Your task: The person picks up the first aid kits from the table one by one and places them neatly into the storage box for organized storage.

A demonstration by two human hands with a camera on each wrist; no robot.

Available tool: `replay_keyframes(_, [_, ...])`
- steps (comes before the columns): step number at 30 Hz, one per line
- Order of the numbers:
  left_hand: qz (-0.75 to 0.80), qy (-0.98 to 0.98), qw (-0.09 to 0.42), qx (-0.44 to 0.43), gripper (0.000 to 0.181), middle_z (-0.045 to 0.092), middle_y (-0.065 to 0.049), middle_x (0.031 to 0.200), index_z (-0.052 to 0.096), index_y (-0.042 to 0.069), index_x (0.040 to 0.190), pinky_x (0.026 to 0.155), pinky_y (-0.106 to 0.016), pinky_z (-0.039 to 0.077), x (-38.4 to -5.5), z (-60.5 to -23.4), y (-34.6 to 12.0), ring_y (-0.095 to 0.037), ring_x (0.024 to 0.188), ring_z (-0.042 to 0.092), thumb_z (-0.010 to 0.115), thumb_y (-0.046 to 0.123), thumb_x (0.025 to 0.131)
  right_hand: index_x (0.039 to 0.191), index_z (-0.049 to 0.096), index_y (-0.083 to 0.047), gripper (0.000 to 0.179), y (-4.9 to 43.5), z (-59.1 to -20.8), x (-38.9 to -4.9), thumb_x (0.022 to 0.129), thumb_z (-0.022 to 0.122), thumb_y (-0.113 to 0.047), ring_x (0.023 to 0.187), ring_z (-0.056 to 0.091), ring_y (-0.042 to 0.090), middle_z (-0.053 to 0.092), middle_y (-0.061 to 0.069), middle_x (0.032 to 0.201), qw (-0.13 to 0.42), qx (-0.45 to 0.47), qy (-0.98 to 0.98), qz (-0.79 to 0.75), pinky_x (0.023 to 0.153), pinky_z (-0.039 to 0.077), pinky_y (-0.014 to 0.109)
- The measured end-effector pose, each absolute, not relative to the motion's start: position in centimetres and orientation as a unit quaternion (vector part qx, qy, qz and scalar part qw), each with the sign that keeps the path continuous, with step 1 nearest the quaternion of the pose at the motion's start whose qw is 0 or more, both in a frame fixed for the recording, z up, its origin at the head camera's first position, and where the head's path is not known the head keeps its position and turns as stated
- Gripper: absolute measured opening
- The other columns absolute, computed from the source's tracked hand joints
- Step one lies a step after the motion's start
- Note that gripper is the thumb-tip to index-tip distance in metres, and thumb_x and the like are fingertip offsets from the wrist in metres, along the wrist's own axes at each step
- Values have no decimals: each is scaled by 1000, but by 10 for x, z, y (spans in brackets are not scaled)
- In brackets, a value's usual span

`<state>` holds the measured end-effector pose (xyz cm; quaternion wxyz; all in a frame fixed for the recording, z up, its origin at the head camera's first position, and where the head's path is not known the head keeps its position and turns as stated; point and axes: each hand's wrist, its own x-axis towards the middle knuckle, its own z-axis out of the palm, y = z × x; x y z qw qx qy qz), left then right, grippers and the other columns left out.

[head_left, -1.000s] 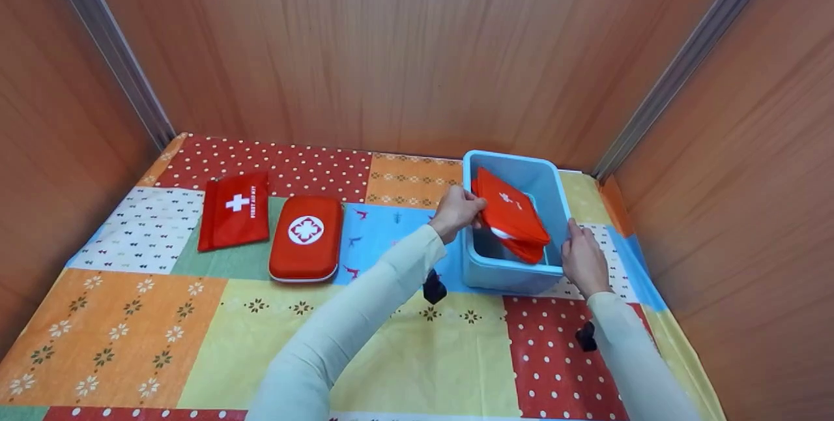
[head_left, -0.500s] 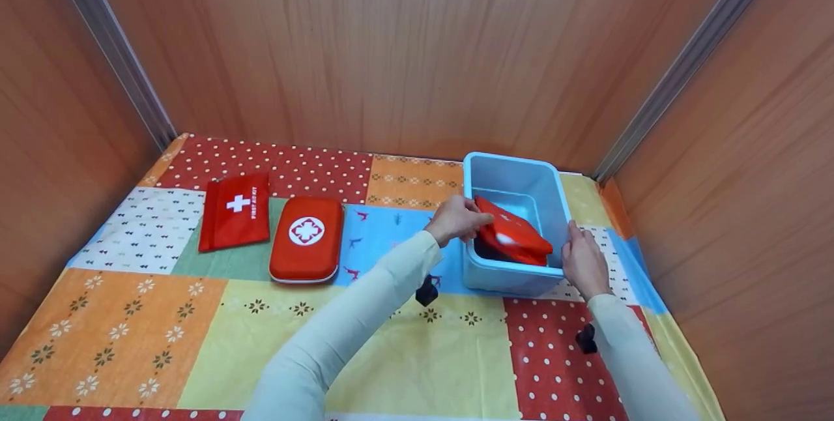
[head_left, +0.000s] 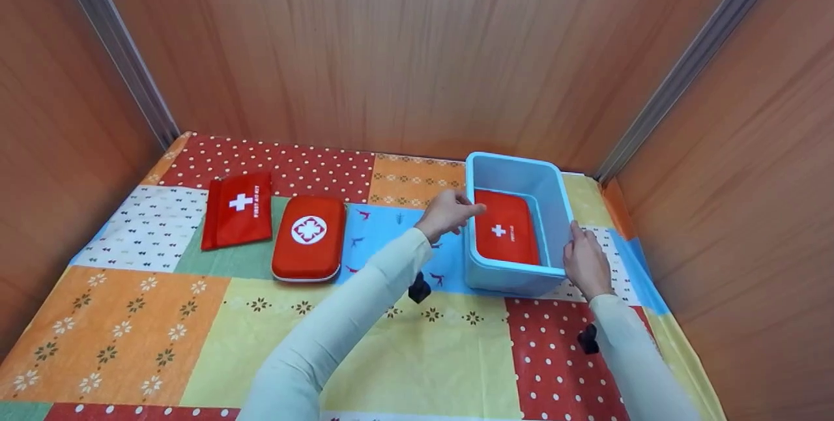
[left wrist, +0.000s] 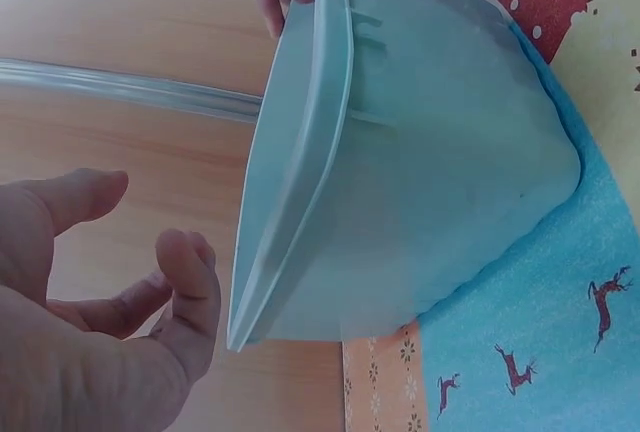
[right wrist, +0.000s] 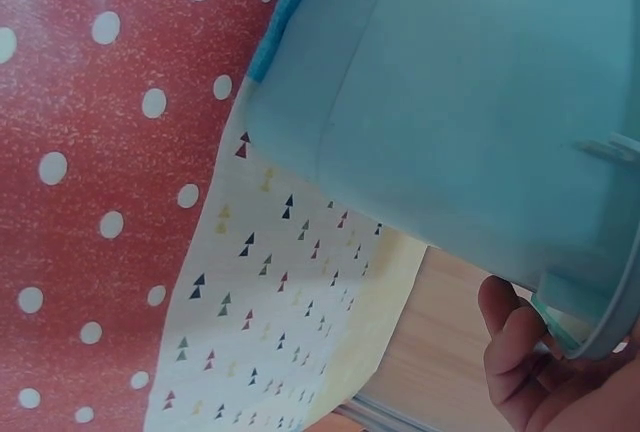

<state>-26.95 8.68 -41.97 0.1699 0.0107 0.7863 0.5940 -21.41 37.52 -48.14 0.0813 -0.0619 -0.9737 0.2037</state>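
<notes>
A red first aid pouch (head_left: 515,212) with a white cross lies flat inside a light blue plastic bin (head_left: 502,275). My left hand (head_left: 448,214) is at the bin's left rim and holds nothing. Its thumb and fingers are spread apart in the left wrist view, just off the rim. With curled fingers my right hand (head_left: 586,263) grips the right rim; in the right wrist view these fingers (right wrist: 512,337) wrap the edge. The bin stands upright on the cloth.
On the left lie a flat red first aid pouch (head_left: 236,216) and a red zippered hard case (head_left: 309,238) with a white emblem. Patchwork cloth (head_left: 417,356) covers the table. Wood-grain panels (head_left: 404,49) rise behind and on both sides.
The red pouch, tilted in my left hand before, has gone down into the bin and now lies flat there. My left hand has let go and drawn slightly left. The right hand stays put.
</notes>
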Motion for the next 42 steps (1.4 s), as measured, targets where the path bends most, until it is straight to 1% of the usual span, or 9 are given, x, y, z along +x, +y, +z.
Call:
replay_keyframes(3, [589,790,170,7,31,68,-6,108,65,14,107,73,-31,60,-271,-422,82,-27,98,67,82,33,89,156,31,5,54,375,-481,-214,106,46,-8,115,59,51,52,32,126,82,-65,-974,203,95,53,59])
replay_keyframes(11, [585,796,156,7,24,66,-7,105,67,13,105,75,-32,59,-275,-427,61,-21,87,61,75,33,95,157,29,4,54,376,-480,-214,107,45,-8,115,59,51,51,32,127,78,-65,-974,203,97,51,60])
replay_keyframes(19, [595,792,140,1,30,64,-8,113,64,11,114,78,-30,57,-279,-427,23,-23,98,61,73,33,97,157,29,5,54,377,-481,-214,107,44,-9,112,60,49,51,32,126,76,-64,-974,205,95,53,59])
replay_keyframes(22, [597,791,133,-1,31,64,-9,115,63,9,116,82,-32,57,-282,-429,2,-25,98,60,71,33,98,158,28,4,55,376,-481,-213,107,44,-9,116,58,50,50,31,128,72,-65,-973,208,96,52,59])
replay_keyframes(24, [598,791,125,-6,32,64,-11,117,63,8,116,86,-37,57,-283,-432,-12,-25,97,59,71,33,98,157,29,5,55,376,-481,-213,107,45,-8,116,58,50,51,32,127,76,-63,-974,205,96,52,60])
replay_keyframes(27, [593,797,117,-18,33,63,-14,118,63,6,118,91,-41,56,-284,-439,-32,-24,94,58,70,32,99,156,30,6,54,376,-482,-212,106,45,-8,112,59,49,52,33,125,85,-62,-973,203,96,52,59])
replay_keyframes(30, [583,804,111,-41,34,64,-16,119,63,5,118,92,-42,56,-284,-447,-50,-24,94,58,69,33,99,155,32,7,53,376,-482,-212,106,45,-7,107,60,48,53,32,122,93,-58,-973,203,94,53,59])
replay_keyframes(37, [540,831,89,-96,35,63,-13,119,61,5,122,93,-39,54,-280,-470,-91,-27,106,57,69,31,99,157,30,7,54,376,-482,-213,107,44,-8,106,61,48,52,32,121,87,-54,-972,209,93,54,58])
replay_keyframes(42, [498,857,65,-113,36,60,-17,123,57,2,124,96,-45,54,-274,-488,-118,-31,112,55,68,27,101,157,29,6,54,376,-481,-214,107,44,-8,105,61,48,51,32,123,84,-56,-972,211,94,53,58])
